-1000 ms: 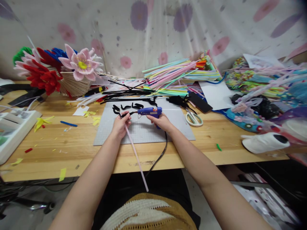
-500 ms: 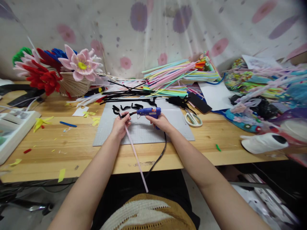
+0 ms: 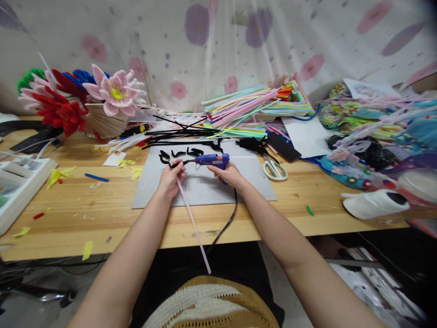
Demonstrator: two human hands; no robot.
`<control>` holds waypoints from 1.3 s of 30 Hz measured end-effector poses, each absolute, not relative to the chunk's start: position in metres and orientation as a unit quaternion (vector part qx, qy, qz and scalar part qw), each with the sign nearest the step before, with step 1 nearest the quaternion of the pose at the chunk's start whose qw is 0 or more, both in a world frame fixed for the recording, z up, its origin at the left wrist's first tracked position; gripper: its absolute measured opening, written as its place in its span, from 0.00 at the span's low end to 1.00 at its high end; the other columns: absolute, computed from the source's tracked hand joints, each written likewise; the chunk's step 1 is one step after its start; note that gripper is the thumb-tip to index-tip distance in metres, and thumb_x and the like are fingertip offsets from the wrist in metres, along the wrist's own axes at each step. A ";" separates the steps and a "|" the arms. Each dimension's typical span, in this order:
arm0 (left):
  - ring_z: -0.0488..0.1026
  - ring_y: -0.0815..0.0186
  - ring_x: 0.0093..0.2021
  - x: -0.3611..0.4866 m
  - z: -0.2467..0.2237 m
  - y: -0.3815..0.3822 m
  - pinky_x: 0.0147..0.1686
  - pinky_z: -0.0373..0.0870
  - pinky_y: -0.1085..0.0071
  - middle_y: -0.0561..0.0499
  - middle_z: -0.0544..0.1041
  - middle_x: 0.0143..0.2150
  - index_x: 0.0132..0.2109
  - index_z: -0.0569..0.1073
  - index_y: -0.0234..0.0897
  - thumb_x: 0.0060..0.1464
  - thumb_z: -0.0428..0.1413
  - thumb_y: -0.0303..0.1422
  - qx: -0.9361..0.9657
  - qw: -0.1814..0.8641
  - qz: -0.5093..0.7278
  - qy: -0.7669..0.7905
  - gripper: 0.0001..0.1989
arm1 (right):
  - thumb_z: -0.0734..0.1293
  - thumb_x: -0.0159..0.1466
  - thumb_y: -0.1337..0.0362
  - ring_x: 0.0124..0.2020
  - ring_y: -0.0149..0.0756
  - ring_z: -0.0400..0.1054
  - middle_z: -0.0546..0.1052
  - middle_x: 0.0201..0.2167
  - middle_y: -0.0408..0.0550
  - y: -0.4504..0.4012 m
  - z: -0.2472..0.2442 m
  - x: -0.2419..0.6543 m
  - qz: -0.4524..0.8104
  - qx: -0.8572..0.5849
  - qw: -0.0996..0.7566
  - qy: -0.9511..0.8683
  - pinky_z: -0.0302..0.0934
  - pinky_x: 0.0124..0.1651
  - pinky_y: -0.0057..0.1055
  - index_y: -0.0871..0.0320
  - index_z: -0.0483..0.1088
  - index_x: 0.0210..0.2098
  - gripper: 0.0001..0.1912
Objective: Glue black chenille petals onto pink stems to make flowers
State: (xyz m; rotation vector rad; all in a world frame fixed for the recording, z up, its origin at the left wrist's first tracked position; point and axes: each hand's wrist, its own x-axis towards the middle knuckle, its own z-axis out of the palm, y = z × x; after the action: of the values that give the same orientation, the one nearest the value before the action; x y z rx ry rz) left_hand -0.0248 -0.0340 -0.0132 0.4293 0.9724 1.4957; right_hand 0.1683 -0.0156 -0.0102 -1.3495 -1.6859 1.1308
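Observation:
My left hand (image 3: 172, 177) is closed on a pale pink pipe cleaner (image 3: 193, 221), whose long end slants down past the table's front edge. A black fuzzy piece (image 3: 186, 162) also sticks out from those fingers. My right hand (image 3: 227, 174) is wrapped round the handle of a blue glue gun (image 3: 213, 160), its nozzle pointing left at the black piece. Whether the nozzle touches it, I cannot tell. Under both hands lies a grey cutting mat (image 3: 205, 196). Bent black pieces (image 3: 194, 151) rest along its far side.
White-handled scissors (image 3: 275, 171) and a dark phone (image 3: 284, 146) lie right of the mat. Colourful pipe cleaners (image 3: 246, 107) are heaped behind. Fuzzy flowers (image 3: 116, 93) stand at the back left. A black cord (image 3: 233, 214) hangs from the glue gun over the table edge.
Almost nothing differs. My left hand and the pink pipe cleaner have shifted very slightly left; the glue gun stays in place.

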 end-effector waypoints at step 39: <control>0.66 0.78 0.20 -0.026 -0.011 -0.034 0.15 0.58 0.86 0.55 0.66 0.22 0.33 0.69 0.33 0.47 0.54 0.19 0.153 0.628 0.645 0.406 0.06 | 0.66 0.50 0.45 0.15 0.25 0.61 0.70 0.19 0.43 -0.016 -0.003 0.171 0.426 -0.519 0.363 -0.646 0.58 0.19 0.24 0.60 0.67 0.26 0.21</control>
State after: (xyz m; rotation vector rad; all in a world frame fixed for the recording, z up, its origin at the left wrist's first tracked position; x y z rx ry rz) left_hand -0.0264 -0.0338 -0.0106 0.3511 0.9310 1.4792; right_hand 0.1714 -0.0157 -0.0033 -1.3359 -1.6636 1.0967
